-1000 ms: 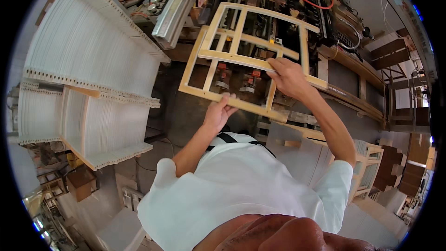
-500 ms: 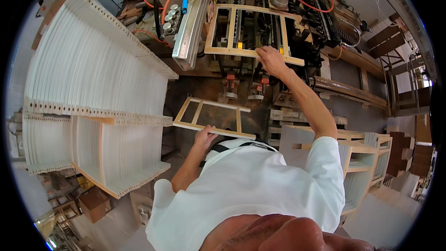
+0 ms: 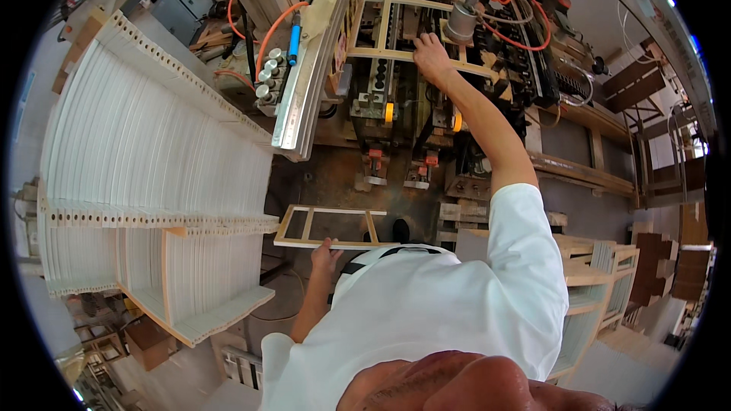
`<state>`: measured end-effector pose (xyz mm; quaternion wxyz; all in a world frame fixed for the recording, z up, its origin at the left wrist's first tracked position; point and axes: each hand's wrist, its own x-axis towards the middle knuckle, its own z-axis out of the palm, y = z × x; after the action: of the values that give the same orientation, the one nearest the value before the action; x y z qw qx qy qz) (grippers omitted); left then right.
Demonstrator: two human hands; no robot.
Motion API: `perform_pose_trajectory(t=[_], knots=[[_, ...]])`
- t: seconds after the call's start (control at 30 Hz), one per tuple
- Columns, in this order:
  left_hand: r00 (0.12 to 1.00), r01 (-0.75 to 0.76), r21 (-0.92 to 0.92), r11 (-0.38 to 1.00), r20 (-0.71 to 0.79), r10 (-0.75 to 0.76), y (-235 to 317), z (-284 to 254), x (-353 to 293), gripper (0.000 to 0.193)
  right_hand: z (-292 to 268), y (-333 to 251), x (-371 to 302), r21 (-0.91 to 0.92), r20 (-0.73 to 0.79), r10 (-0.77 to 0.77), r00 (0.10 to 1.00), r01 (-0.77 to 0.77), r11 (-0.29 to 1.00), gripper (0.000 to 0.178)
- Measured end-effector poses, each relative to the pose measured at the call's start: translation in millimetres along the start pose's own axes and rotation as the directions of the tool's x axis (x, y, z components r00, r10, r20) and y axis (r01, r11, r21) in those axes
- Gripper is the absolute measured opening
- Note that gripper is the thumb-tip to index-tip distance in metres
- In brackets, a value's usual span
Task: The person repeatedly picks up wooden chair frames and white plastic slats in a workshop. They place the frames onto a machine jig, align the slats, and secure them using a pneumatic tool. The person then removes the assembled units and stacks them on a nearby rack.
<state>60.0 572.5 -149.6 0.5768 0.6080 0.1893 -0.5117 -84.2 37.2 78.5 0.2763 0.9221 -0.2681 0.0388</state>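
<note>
My right hand (image 3: 434,59) is stretched forward, its fingers bent over the near rail of a pale wooden frame (image 3: 381,53) with crossbars. That frame lies across the rails of a machine (image 3: 378,99), partly under a grey metal cylinder (image 3: 461,24). Low by my waist, my left hand (image 3: 326,256) grips the near rail of a second wooden frame (image 3: 293,241), held out flat in front of me. This one also has crossbars, and its near edge looks white. My shirt touches or covers its right end; I cannot tell which.
Tall stacks of white-edged frames (image 3: 167,129) stand at the left. A metal beam (image 3: 293,125) with a blue air nozzle (image 3: 294,42) juts out beside the machine. More frames (image 3: 586,274) are stacked at my right, near a wooden pallet (image 3: 457,213). Orange hoses (image 3: 544,30) loop over the machine.
My right hand and its frame have moved farther away over the machine, under the cylinder. The frame in my left hand now sits lower and closer to my body.
</note>
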Motion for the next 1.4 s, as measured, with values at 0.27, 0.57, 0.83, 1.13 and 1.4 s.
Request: perform_pose_trajectory(t=[0.27,0.57,0.83,1.13,1.4], knots=[[0.988,-0.042,-0.161,0.986,-0.153,0.017,-29,8,-9,0.029,31,32,43,-0.096,0.015,-0.003,1.000,0.005,0.995,0.016],[0.977,-0.068,-0.171,0.983,-0.213,0.030,-46,31,-8,0.027,31,40,55,0.018,0.091,0.001,0.996,-0.002,1.000,0.016],[0.969,-0.173,-0.144,0.974,-0.203,0.142,-47,58,-25,0.028,14,39,57,-0.038,0.131,0.044,0.990,-0.040,0.998,0.013],[0.943,-0.275,-0.129,0.953,-0.229,0.241,-41,76,-50,0.027,11,40,57,-0.010,0.122,0.037,0.992,-0.036,0.999,0.015],[0.886,-0.409,-0.046,0.911,-0.259,0.384,-37,81,-104,0.022,7,36,58,-0.051,0.159,0.067,0.985,-0.060,0.997,0.015]])
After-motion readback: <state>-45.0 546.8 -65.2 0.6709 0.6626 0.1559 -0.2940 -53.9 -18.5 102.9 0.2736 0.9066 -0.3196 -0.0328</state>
